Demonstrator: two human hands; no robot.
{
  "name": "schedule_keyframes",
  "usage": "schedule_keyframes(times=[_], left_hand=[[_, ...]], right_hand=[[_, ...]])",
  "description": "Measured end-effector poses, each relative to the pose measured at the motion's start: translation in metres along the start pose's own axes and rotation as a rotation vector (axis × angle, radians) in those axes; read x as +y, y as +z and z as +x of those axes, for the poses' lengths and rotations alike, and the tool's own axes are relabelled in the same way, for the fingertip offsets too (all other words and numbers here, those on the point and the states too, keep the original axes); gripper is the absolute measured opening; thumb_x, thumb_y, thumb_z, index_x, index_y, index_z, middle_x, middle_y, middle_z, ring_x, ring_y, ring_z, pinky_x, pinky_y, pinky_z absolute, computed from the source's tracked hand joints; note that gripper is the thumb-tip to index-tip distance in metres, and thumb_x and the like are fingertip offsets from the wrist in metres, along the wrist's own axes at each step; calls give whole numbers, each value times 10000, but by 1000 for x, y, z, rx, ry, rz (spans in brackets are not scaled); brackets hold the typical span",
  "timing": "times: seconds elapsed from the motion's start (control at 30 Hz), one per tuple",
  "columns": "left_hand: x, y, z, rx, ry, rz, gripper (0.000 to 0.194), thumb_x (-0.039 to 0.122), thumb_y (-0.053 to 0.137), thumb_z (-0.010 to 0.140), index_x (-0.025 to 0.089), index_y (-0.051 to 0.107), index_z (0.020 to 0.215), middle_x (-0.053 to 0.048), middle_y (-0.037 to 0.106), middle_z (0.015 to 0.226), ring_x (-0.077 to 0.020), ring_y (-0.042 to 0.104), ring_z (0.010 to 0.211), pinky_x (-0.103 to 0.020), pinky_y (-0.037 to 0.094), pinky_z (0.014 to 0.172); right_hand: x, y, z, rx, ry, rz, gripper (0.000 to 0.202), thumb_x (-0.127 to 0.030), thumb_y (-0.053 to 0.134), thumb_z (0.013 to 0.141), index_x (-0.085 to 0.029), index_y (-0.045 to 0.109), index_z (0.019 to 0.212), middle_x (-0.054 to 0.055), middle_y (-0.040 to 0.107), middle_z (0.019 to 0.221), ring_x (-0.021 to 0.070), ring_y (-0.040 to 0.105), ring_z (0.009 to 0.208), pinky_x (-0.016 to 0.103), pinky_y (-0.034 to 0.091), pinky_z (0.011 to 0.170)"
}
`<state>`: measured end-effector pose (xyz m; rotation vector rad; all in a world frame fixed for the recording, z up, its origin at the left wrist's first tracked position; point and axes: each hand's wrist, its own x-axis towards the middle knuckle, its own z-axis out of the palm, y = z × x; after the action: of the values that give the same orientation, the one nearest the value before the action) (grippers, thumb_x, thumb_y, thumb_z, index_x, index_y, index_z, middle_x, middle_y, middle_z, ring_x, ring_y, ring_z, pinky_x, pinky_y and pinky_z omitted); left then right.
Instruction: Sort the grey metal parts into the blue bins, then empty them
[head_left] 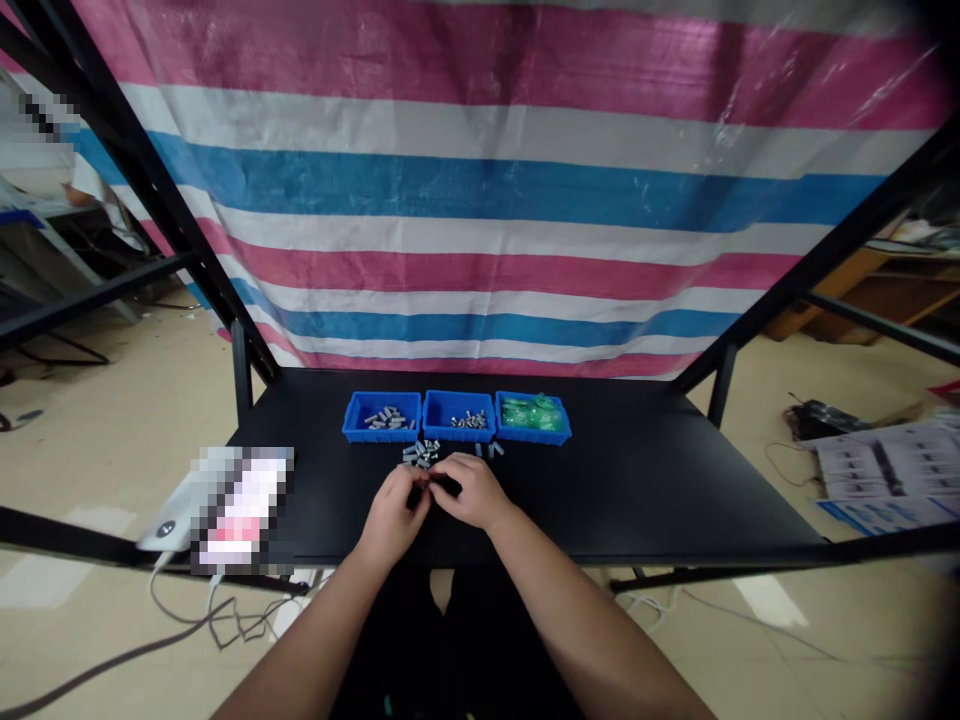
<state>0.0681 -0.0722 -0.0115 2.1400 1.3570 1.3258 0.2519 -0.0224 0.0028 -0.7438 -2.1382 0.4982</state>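
Observation:
My left hand [396, 508] and my right hand [471, 490] meet over the black table, fingertips pinched together. Whatever sits between them is too small and covered to name. Just beyond my fingers lies a loose pile of small metal cylinders [421, 453]. A few more metal pieces [491, 450] rest to the right of it. Behind stand blue bins in a row: the left bin [381, 437] holds grey metal cylinders [387, 418], the middle bin [459, 435] has shiny small metal parts [470, 420], and the right bin [534, 437] contains green plastic-looking pieces [534, 412].
On the table's left edge are a white device [176, 510] and a blurred-out object [244, 510], with cables [225, 615] hanging below. A striped sheet [480, 200] closes off the back between black frame posts [750, 300]. The black tabletop [645, 490] extends to the right.

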Motion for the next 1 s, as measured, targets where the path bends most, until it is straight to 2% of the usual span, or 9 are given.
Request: schedule_keyframes(times=[0.13,0.33,0.4,0.57,0.7,0.87,1.0], left_hand=[[-2,0,1,19,-30,-8,67,199,567,958,220,577,1022,-36,632,946,-170,642,891,-300,542,812],[-1,0,4,-11,-27,27,50,209,550,963,228,577,1000,-48,632,964,-192,635,916,-324,532,827],[-2,0,5,-7,-25,119,69,185,553,945,226,574,997,-54,638,975,-213,622,938,-358,516,857],[-4,0,9,-31,-91,311,153,109,553,878,230,596,962,-63,657,983,-246,601,903,-391,477,822],[-4,0,10,-55,-115,354,181,107,567,863,235,639,969,-65,678,1000,-254,612,905,-386,460,797],[-4,1,9,-72,-147,373,174,147,607,857,237,675,989,-70,690,1016,-264,622,921,-391,457,788],[-5,1,9,-75,-146,390,160,167,606,874,240,685,992,-76,688,1027,-265,626,923,-391,457,785]], right_hand=[[2,4,-2,-1,67,80,167,-162,630,865,-224,692,1008,36,731,936,181,685,866,317,563,820],[6,7,-1,63,110,104,92,-179,604,895,-218,681,928,20,682,831,157,651,744,283,559,718],[9,6,0,156,113,64,95,-201,592,923,-222,683,933,35,682,854,163,651,756,293,568,718],[26,-3,5,497,210,33,116,-263,583,969,-221,688,993,89,669,1009,186,690,857,321,625,755],[43,-11,11,630,275,-18,119,-279,612,956,-212,707,983,90,643,1028,194,693,892,337,645,786],[43,-12,11,632,258,-92,149,-243,607,933,-202,723,1017,91,613,1058,169,665,817,325,624,740],[30,-12,3,476,212,-147,147,-195,572,918,-216,717,936,69,616,964,180,629,800,344,578,773]])
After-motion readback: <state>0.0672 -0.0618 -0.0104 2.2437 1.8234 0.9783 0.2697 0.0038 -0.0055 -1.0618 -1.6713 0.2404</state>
